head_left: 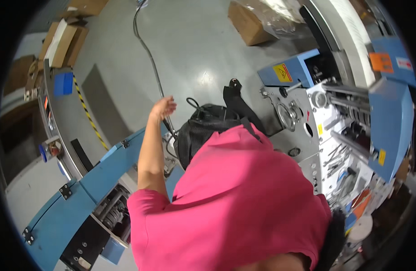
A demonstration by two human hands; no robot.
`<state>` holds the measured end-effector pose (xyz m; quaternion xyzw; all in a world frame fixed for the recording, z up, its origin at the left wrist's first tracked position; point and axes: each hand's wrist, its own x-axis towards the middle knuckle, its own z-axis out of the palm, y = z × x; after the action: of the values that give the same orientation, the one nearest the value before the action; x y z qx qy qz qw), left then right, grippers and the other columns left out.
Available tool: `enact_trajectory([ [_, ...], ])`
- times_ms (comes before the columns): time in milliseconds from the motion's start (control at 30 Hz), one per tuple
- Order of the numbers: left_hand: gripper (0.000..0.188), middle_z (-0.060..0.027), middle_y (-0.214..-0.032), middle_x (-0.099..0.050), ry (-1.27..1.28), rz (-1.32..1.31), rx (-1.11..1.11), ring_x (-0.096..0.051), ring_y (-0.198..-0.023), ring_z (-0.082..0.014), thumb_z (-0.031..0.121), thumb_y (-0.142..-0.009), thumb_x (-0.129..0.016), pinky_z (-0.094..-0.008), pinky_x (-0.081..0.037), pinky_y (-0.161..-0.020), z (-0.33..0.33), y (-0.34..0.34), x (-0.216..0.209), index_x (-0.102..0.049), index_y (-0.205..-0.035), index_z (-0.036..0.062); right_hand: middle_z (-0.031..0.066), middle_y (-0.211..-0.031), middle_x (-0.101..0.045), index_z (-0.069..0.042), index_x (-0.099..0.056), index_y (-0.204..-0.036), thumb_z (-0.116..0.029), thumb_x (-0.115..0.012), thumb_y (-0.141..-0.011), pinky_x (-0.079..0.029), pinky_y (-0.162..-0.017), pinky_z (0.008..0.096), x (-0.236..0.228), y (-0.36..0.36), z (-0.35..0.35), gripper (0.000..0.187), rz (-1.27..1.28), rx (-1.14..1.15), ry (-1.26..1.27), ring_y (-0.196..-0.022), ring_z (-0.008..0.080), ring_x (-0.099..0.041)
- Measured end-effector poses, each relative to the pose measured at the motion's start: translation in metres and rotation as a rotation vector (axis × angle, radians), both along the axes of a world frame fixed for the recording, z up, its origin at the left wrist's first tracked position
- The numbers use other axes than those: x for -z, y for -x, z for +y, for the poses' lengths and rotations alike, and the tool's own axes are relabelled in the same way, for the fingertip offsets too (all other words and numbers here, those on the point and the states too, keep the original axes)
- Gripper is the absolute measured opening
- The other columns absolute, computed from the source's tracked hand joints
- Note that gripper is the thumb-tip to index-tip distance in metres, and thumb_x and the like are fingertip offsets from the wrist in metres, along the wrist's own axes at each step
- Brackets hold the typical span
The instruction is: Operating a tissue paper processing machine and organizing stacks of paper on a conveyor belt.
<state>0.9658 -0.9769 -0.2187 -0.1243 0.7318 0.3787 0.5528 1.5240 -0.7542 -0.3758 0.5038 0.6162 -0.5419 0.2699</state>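
Note:
My left hand (164, 107) reaches out ahead at the end of a bare forearm. Its fingers are loosely bent and partly apart, and nothing shows in them. The hand is nearest to a thick dark cable (148, 50) that runs along the floor and passes behind it. Just to the right, at my waist, is a black mesh bag (194, 135) with a thin black cord (192, 102) looping from its top. My pink shirt covers much of the lower middle. My right hand is not in view.
Blue machine covers (68, 221) flank me on the left, and an opened machine (339, 117) with rollers stands at right. Wrenches (334, 160) and other tools lie beside it. Cardboard boxes (246, 25) sit on the grey floor (194, 49); yellow-black tape (87, 108) marks an edge.

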Motion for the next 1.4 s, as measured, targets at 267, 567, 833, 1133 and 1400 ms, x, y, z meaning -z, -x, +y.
enact_trajectory([
  [267,0.047,-0.0009,-0.101,-0.063,-0.343,-0.341,0.54,-0.056,-0.083,-0.0061,0.041,-0.093,-0.053,-0.0221,-0.046,-0.073,0.146,0.008,-0.049,-0.055,-0.124,0.0062,0.0138,-0.08,-0.065,-0.009,-0.063,-0.083,-0.027,-0.056,-0.077,-0.048,-0.066,0.0438,-0.037,0.203,0.177,0.02,0.246,-0.938,-0.347,-0.076,0.0364,-0.061],
  [567,0.04,-0.0044,-0.12,-0.057,-0.984,-0.229,0.838,-0.049,-0.115,-0.0118,0.034,-0.096,-0.048,-0.0249,-0.037,-0.098,0.156,0.099,-0.039,-0.056,-0.123,0.0054,0.0001,-0.074,-0.058,-0.008,-0.059,-0.088,-0.027,-0.057,-0.087,-0.04,-0.044,0.0244,-0.133,0.483,0.23,0.02,0.353,0.029,0.078,-0.057,0.0087,-0.053],
  [833,0.027,-0.0031,-0.109,-0.062,-0.397,-0.288,0.336,-0.056,-0.101,-0.0121,0.02,-0.092,-0.056,-0.0262,-0.044,-0.089,0.159,0.237,-0.145,-0.061,-0.114,0.0047,0.0016,-0.07,-0.052,-0.006,-0.056,-0.077,-0.024,-0.053,-0.085,-0.04,-0.043,0.0245,-0.11,0.602,0.239,0.021,0.357,0.038,0.164,-0.056,0.0121,-0.05],
  [1133,0.021,0.0057,-0.079,-0.058,-0.185,-0.453,0.546,-0.05,-0.061,0.0006,0.02,-0.085,-0.062,-0.0163,-0.039,-0.052,0.241,0.371,-0.155,-0.058,-0.1,0.0061,0.0031,-0.076,-0.06,-0.003,-0.062,-0.098,-0.031,-0.058,-0.087,-0.047,-0.051,0.0243,-0.132,0.607,0.284,0.03,0.368,0.369,-0.088,-0.06,0.0096,-0.055],
  [1400,0.024,0.0008,-0.083,-0.062,-0.132,-0.654,0.594,-0.06,-0.078,-0.0102,0.018,-0.077,-0.066,-0.0231,-0.047,-0.071,0.323,0.438,-0.124,-0.058,-0.094,0.0028,0.0061,-0.086,-0.064,-0.003,-0.062,-0.106,-0.042,-0.062,-0.084,-0.051,-0.064,0.0293,-0.183,0.583,0.331,0.044,0.191,0.32,-0.028,-0.075,0.0162,-0.061],
])
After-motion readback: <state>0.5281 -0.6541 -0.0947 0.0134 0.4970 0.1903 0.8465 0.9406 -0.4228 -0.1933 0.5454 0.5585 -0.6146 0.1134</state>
